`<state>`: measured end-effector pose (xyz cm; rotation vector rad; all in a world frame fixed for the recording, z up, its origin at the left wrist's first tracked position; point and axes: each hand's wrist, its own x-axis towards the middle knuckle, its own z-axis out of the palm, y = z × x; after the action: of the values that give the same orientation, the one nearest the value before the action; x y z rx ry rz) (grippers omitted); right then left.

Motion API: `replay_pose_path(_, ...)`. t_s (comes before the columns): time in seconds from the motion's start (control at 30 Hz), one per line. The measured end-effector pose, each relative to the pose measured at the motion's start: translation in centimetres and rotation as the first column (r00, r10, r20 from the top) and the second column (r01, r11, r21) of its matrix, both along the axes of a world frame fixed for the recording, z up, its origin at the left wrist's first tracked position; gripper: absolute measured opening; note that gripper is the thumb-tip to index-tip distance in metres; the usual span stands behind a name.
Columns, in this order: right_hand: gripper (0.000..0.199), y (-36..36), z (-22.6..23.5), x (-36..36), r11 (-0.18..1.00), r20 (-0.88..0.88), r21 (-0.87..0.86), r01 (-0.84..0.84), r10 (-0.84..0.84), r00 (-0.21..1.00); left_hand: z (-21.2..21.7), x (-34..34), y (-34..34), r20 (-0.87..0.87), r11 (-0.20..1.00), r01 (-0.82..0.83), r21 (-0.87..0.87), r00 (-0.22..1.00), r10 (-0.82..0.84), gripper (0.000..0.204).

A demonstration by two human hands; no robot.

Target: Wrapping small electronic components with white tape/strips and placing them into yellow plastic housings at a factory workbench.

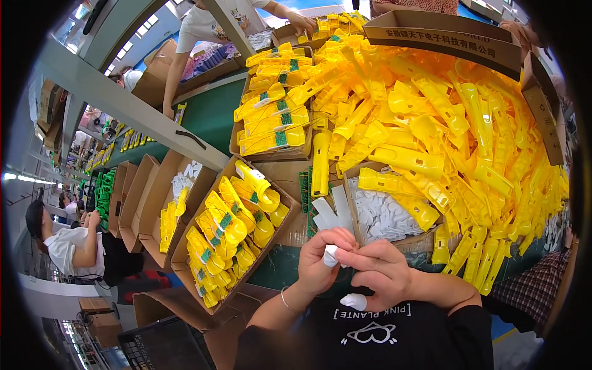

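My left hand and my right hand meet close to my chest, both pinching one small white plastic piece. A second white piece shows below my right hand, against my black shirt. Just beyond my fingers lies an open box of small white plastic parts with flat white strips at its left. A yellow torch-shaped housing lies beyond that.
A huge heap of yellow plastic shells fills the bench ahead and right. A carton of assembled yellow units with green boards sits at left, another further back. Other people work at the far end and far left.
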<state>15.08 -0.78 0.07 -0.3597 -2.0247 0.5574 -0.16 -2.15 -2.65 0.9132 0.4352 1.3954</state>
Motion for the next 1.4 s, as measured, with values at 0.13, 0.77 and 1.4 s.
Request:
replay_pose_path(0.13,0.025,1.0,0.4,0.6,0.998,0.042,-0.058,-0.036,0.038,0.998,0.8,0.0,-0.6,-0.045,0.99,-0.067,-0.12,0.997,0.062,0.014)
replay_pose_path(0.77,0.019,-0.3,-0.3,-0.1,0.996,0.056,-0.071,0.056,-0.052,0.997,-0.4,-0.1,-1.3,-0.226,0.931,-0.361,0.055,0.904,0.363,0.025)
replay_pose_path(1.4,0.028,2.6,1.1,1.5,1.0,0.121,-0.024,0.018,-0.015,0.993,-0.5,-1.7,-1.3,-0.562,0.98,-0.172,0.1,0.803,0.198,0.048)
